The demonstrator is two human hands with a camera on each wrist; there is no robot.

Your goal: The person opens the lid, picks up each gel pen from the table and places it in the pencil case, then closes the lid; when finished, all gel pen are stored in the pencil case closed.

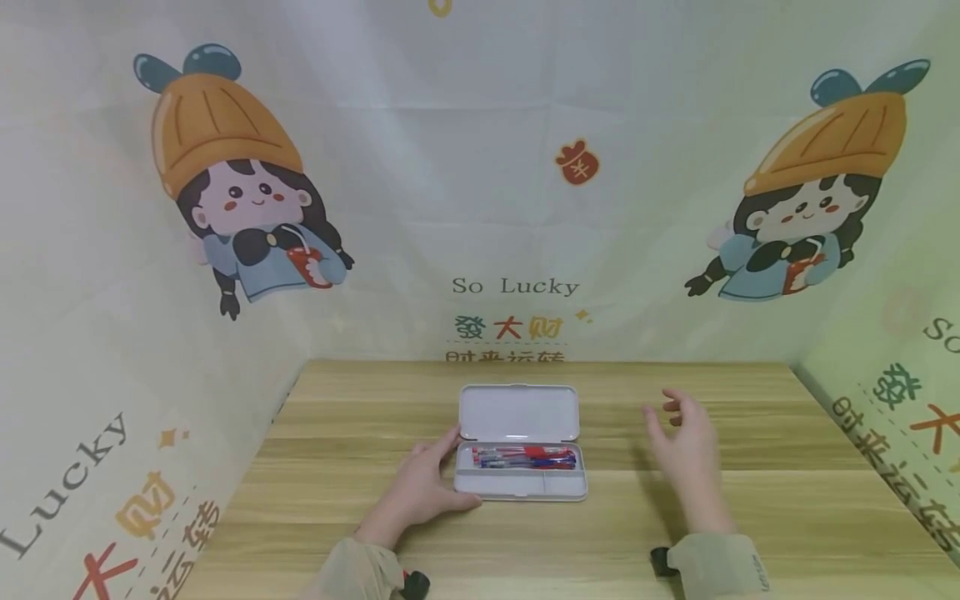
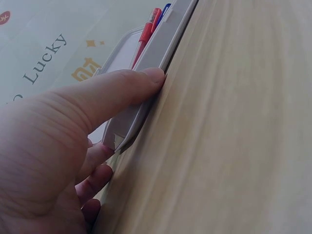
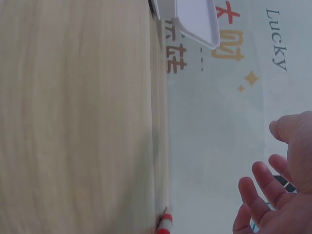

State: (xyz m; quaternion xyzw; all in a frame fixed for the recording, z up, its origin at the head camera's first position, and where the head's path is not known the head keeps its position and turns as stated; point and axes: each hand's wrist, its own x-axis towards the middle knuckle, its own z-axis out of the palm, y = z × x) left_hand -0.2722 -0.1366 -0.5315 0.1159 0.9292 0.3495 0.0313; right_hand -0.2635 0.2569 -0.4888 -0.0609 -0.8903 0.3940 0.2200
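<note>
A pale grey pencil case (image 1: 495,484) lies on the wooden table with its lid (image 1: 518,412) swung up at the back. Several red and blue pens (image 1: 525,457) lie in its rear compartment, and the front compartments hold nothing visible. My left hand (image 1: 424,485) grips the case's left end, thumb along the front wall (image 2: 174,25) and fingers round the far side. A red pen (image 2: 145,35) shows above the rim in the left wrist view. Over the table to the right of the case, my right hand (image 1: 688,446) hovers with fingers loosely bent, holding nothing.
The wooden table (image 1: 360,400) ends at a printed cloth backdrop (image 1: 420,208) that rises behind it and along both sides. At the lower edge of the right wrist view, a small red and white object (image 3: 165,225) peeks in.
</note>
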